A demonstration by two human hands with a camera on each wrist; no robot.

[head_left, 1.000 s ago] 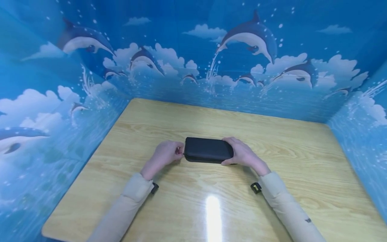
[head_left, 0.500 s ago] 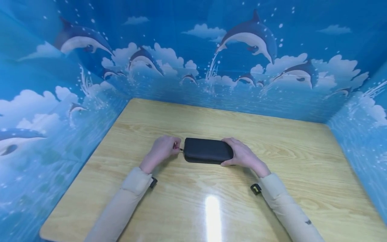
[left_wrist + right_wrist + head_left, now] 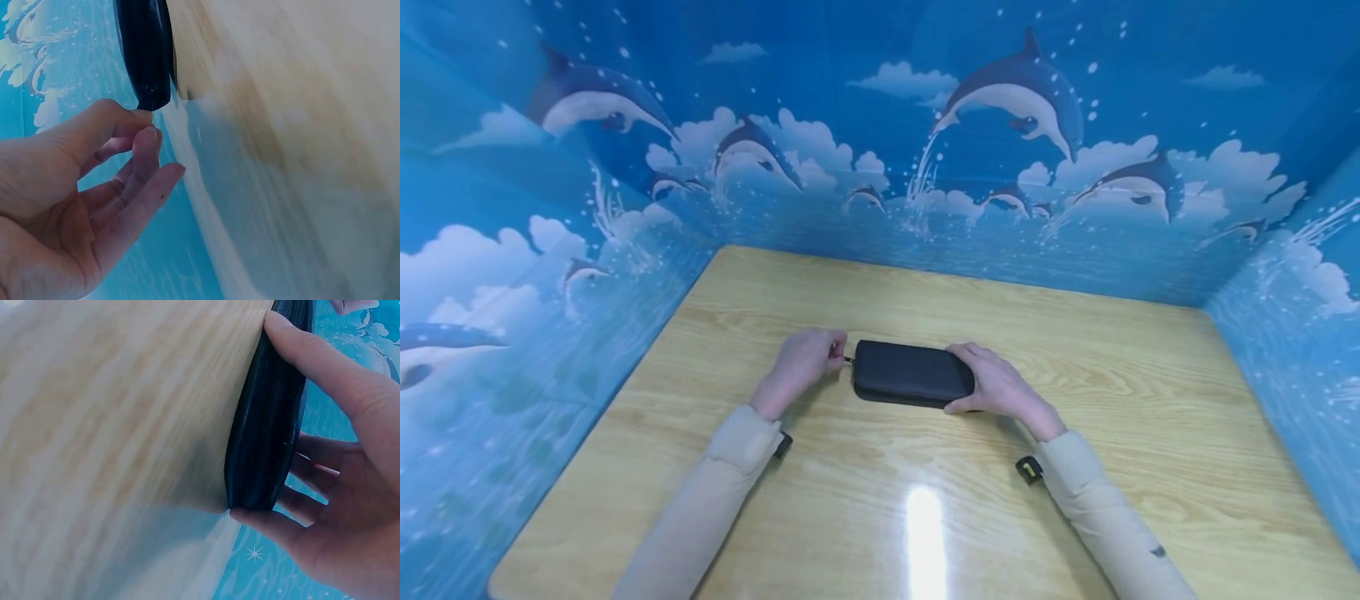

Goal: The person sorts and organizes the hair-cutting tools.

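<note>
A black zip-around wallet (image 3: 913,372) lies on the wooden table (image 3: 1120,467) in front of the person. At its left end, the left hand (image 3: 802,364) pinches the small zipper pull (image 3: 848,360) between thumb and index finger. In the left wrist view the other fingers are loosely bent below the narrow end of the wallet (image 3: 145,53). The right hand (image 3: 998,385) grips the opposite end, thumb on the near edge and fingers round the end and far side. Along the wallet's edge in the right wrist view, the zipper (image 3: 272,412) appears closed.
Blue walls with printed dolphins (image 3: 1015,96) and clouds stand along the table's back and both sides. A bright light reflection (image 3: 926,542) shows on the near tabletop. Each wrist carries a small black device, one of them numbered (image 3: 1029,469).
The left hand has moved slightly left and toward the back along the wallet's left end, drawing the zipper pull outward into view. The right hand keeps its grip.
</note>
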